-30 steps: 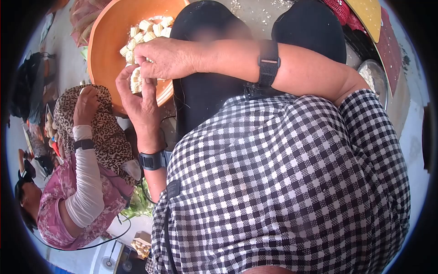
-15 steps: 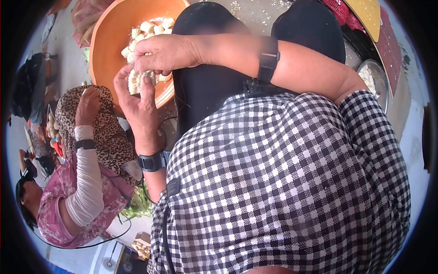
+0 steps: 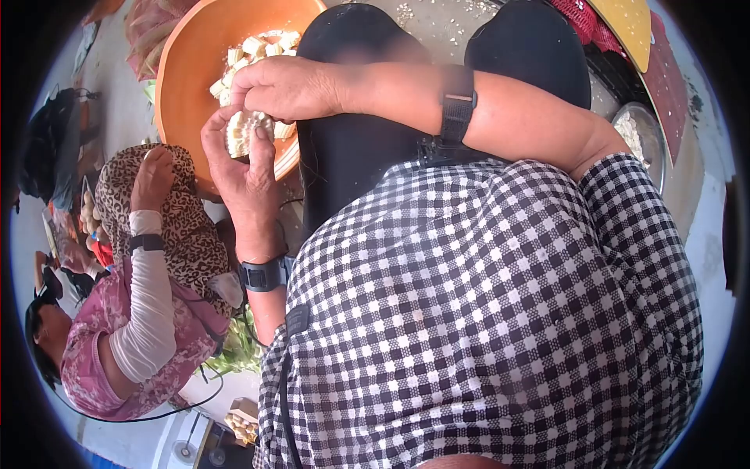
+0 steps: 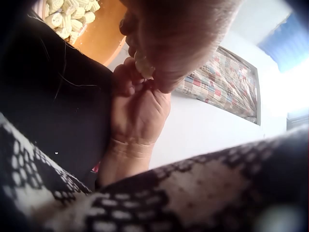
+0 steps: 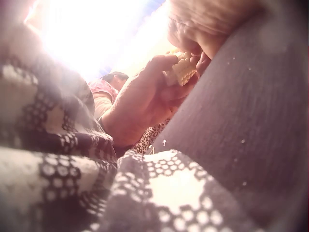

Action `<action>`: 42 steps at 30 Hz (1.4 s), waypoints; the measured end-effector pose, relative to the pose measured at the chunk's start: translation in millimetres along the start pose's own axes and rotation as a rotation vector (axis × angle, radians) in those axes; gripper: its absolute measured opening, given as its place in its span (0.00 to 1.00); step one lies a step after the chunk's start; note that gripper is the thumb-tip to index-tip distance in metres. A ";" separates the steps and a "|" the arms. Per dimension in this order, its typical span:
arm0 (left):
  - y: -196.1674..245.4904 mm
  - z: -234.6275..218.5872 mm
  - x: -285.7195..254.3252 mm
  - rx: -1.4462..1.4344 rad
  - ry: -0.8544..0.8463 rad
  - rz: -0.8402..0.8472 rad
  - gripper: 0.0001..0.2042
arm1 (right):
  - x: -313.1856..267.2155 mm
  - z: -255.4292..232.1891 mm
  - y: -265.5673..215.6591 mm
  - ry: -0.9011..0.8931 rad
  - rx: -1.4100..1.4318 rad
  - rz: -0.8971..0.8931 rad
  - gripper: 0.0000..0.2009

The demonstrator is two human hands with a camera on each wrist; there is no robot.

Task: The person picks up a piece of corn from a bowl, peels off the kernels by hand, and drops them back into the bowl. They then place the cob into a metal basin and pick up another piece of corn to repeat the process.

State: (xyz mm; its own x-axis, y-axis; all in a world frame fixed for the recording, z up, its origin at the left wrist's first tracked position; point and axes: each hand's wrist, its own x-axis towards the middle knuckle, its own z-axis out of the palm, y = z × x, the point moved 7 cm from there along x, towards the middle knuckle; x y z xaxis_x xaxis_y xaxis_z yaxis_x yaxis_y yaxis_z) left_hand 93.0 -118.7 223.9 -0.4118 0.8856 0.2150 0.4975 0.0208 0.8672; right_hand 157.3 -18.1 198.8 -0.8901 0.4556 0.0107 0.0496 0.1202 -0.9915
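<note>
In the head view, my left hand [image 3: 241,168] holds a short piece of pale corn cob [image 3: 244,134] between thumb and fingers. My right hand [image 3: 287,90] lies just above it, fingers bent down to the cob's upper edge; its fingertips are partly hidden. An orange basin [image 3: 183,86] with cut cob pieces [image 3: 254,48] sits beneath both hands. The left wrist view shows the cob [image 4: 144,66] between the close left hand [image 4: 178,38] and my right hand [image 4: 140,111]. Kernel rows on the cob [image 5: 184,70] face the right wrist view, between left hand [image 5: 145,96] and right hand [image 5: 212,24].
Another person in a pink patterned top [image 3: 94,352] is at the left, one hand raised. A metal bowl [image 3: 658,148] with pale contents stands at the right. Dark-clad knees [image 3: 359,47] flank the basin's right side. Pale bits are scattered on the floor [image 3: 437,31].
The cob shows more fully in the head view than a second ago, with my right fingers bent over its upper edge. My left hand has shifted slightly right.
</note>
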 end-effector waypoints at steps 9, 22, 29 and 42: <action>-14.5 -7.9 6.8 -0.401 0.019 -0.269 0.14 | 6.7 5.3 0.6 -0.118 0.365 0.164 0.11; -29.3 -15.1 6.6 -0.689 0.064 -0.473 0.16 | 4.8 11.4 0.4 -0.212 0.339 0.152 0.09; -42.7 -21.9 4.9 -0.658 0.060 -0.399 0.16 | 6.3 12.4 5.0 -0.207 0.237 0.129 0.09; -38.9 -10.9 6.8 -0.459 0.026 -0.488 0.21 | 2.1 11.7 -13.0 -0.125 0.049 -0.188 0.05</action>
State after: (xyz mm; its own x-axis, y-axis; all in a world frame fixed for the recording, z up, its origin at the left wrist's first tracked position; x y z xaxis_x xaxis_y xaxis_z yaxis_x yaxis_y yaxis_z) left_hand 62.5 -118.5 196.5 -0.5284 0.8131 -0.2443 -0.1234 0.2111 0.9696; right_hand 149.5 -29.0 210.2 -0.9312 0.3158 0.1823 -0.1413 0.1484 -0.9788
